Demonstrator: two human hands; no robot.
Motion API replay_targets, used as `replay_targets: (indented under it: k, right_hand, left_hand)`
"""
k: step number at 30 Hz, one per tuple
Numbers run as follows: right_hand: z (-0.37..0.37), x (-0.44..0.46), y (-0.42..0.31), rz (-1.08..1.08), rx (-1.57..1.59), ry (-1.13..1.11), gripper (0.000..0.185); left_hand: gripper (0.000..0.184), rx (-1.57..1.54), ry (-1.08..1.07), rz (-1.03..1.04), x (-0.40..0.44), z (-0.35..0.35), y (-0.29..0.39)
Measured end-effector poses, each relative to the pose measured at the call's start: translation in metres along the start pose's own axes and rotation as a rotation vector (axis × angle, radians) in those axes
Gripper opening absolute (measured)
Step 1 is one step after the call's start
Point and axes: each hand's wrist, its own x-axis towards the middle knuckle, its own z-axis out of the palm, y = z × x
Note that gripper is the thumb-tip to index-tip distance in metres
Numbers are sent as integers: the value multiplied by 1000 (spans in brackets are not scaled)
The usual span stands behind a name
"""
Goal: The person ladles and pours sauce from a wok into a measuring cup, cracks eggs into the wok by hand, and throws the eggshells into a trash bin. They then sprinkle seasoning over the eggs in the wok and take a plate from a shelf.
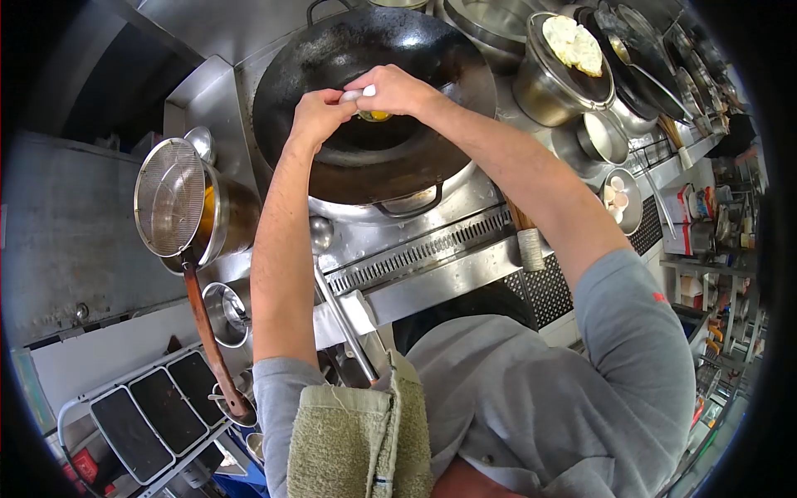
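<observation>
Both hands meet above a large black wok [374, 166]. My left hand [320, 114] and my right hand [390, 90] hold a cracked white eggshell [352, 96] between their fingers, one part in each. Just below the fingers, an orange yolk with clear white [378, 115] shows over the wok; whether it still touches the shell I cannot tell. A fried egg [573, 46] lies on the lid of a metal pot [540, 87] at the right of the wok. Farther right, a metal bowl [635, 217] holds several eggs or shells.
At the left, a wire strainer [170, 199] with a wooden handle rests on a metal pot [235, 212]. A ladle [332, 303] lies in front of the wok. A wooden-handled brush [530, 249] is by the stove's front edge. Black trays [166, 407] stand lower left.
</observation>
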Motion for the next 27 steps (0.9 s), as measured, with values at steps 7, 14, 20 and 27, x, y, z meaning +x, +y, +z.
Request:
replay_targets:
  k: [7,14,20,27]
  right_hand:
    - [6,0,9,-20,11,-33,42]
    - [13,-5,10,79,66,-35,42]
    - [17,-9,13,114,26,-23,43]
    - [22,-11,22,125,45,2,37]
  left_hand:
    - [31,-193,13,-23,0,5,-10]
    - [34,-285,-34,-78,6,9,-21]
    - [32,-251,-28,-123,15,17,-29]
    - [33,-283,10,-162,15,23,-27]
